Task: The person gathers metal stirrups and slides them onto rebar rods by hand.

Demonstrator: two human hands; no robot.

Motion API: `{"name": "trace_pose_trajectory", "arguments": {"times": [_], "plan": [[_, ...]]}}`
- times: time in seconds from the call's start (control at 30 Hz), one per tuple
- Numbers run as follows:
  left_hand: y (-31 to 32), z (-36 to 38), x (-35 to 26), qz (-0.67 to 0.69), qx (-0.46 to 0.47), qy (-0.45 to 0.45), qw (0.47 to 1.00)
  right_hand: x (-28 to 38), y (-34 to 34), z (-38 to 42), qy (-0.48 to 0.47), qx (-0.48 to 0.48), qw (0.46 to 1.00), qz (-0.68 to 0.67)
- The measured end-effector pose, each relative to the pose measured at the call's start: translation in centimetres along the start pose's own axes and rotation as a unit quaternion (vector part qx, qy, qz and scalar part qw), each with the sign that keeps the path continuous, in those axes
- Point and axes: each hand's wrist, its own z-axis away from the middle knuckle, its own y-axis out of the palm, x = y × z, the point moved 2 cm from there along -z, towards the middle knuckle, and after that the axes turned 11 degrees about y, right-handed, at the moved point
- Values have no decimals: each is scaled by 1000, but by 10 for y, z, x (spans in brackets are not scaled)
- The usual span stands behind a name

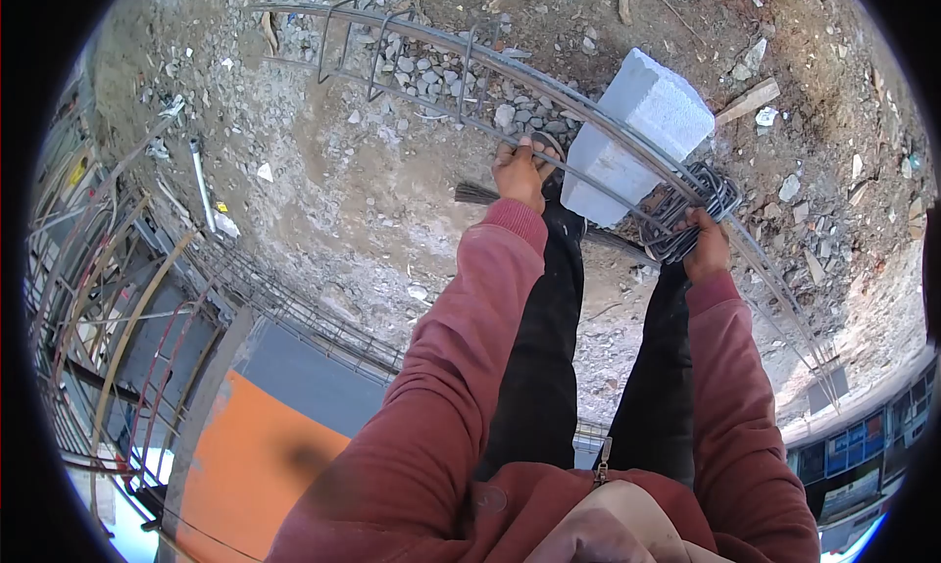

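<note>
A long cage of steel rebar (564,96) runs from the upper left to the lower right, with several square stirrups (380,58) spaced along its left part. My left hand (521,176) is closed around the cage's lower bar, left of a pale concrete block (652,112). The cage passes over that block. On the right, a bunch of stirrups (676,215) sits close together around the bars. My right hand (706,247) grips the lower edge of this bunch, its fingers partly hidden behind the wire.
Grey rubble (431,78) and stones lie beyond the cage. A wood scrap (748,102) rests right of the block. At lower left are an orange panel (250,455) and a tangle of bent rods (108,318). A white pipe (202,186) lies on the dirt.
</note>
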Motion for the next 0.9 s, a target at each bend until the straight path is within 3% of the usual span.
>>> {"name": "trace_pose_trajectory", "arguments": {"times": [0.23,0.27,0.33,0.37,0.43,0.53,0.63,0.73,0.83,0.9], "plan": [[-14,-6,-5,-96,15,-23,995,-12,-7,2,-21,-19,1000,13],[-17,-9,-5,-228,-24,53,972,-12,-6,3,-21,-18,1000,11],[-16,-6,-11,-469,-99,200,855,-11,-6,5,-23,-17,1000,7],[-11,-3,-13,-522,-37,314,792,-12,-6,4,-23,-17,1000,4],[33,35,-49,-592,86,517,612,-12,-6,-1,-22,2,1000,0],[80,38,-51,-610,270,577,472,-11,-7,3,-18,3,1000,-10],[108,15,-45,-720,396,450,349,-12,-5,2,-20,-9,1000,-6],[125,8,-51,-757,439,343,342,-12,-7,0,-19,-20,1000,11],[135,7,-51,-769,440,264,382,-11,-8,0,-21,-19,999,17],[135,7,-50,-761,441,315,358,-9,-9,1,-19,-11,1000,13]]}}
